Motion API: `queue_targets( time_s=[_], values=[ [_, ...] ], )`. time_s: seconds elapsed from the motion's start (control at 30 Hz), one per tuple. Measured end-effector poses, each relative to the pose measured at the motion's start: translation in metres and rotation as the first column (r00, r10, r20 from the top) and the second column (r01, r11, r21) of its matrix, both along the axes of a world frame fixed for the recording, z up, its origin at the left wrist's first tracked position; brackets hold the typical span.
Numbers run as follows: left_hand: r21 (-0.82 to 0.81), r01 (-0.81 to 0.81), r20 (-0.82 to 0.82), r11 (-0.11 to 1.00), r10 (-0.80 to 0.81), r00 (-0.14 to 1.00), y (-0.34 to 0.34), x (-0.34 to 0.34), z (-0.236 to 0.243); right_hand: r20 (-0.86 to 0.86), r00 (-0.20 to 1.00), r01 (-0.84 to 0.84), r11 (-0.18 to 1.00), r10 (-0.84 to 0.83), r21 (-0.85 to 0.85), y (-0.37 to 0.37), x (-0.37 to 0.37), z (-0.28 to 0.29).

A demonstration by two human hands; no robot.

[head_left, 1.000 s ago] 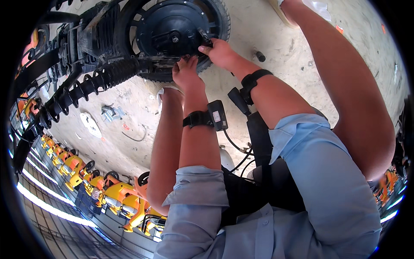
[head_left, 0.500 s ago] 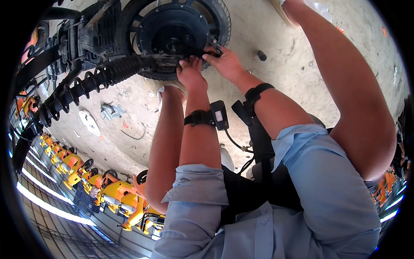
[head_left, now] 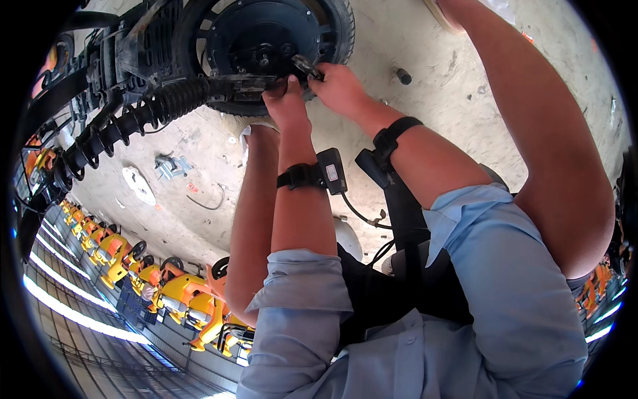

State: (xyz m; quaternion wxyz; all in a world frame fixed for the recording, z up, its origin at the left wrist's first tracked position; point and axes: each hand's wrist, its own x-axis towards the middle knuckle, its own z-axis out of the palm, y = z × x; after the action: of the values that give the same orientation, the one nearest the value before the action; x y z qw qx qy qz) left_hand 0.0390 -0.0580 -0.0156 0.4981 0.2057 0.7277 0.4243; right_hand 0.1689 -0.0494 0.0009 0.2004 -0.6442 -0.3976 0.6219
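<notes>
A black scooter wheel (head_left: 232,36) with a hub motor and axle nut (head_left: 264,58) is at the top. A black arm with a bracket (head_left: 246,85) crosses its lower part, joined to a coil-spring shock absorber (head_left: 136,130). My left hand (head_left: 286,106) is closed at this bracket's end, just below the hub; what its fingers hold is hidden. My right hand (head_left: 335,90), just right of it, is closed on a dark metal hand tool (head_left: 306,67), whose head is angled up-left onto the hub's lower right.
On the concrete floor (head_left: 432,80) lie a short black cylinder (head_left: 403,76), silver metal parts (head_left: 170,166), a white piece (head_left: 138,186) and a thin hose (head_left: 206,203). My bare legs flank my arms. Rows of yellow vehicles (head_left: 179,292) stand at lower left.
Both hands shifted down-right by half a second ago, then back up-left. The tool's head has moved left from the hub's right edge toward the axle.
</notes>
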Motion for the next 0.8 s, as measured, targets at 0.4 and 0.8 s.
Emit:
queue_targets(
  time_s=[0.4,0.8],
  values=[
    [-0.068,-0.245,0.185,0.967,0.254,0.949,0.008,0.009,0.003,-0.252,0.958,0.044,0.934,-0.140,-0.354,-0.003,0.034,-0.012],
    [-0.050,-0.224,0.140,0.973,0.229,0.963,0.003,0.008,-0.001,0.031,0.982,-0.183,0.979,0.186,-0.088,-0.006,0.014,-0.030]
  ],
)
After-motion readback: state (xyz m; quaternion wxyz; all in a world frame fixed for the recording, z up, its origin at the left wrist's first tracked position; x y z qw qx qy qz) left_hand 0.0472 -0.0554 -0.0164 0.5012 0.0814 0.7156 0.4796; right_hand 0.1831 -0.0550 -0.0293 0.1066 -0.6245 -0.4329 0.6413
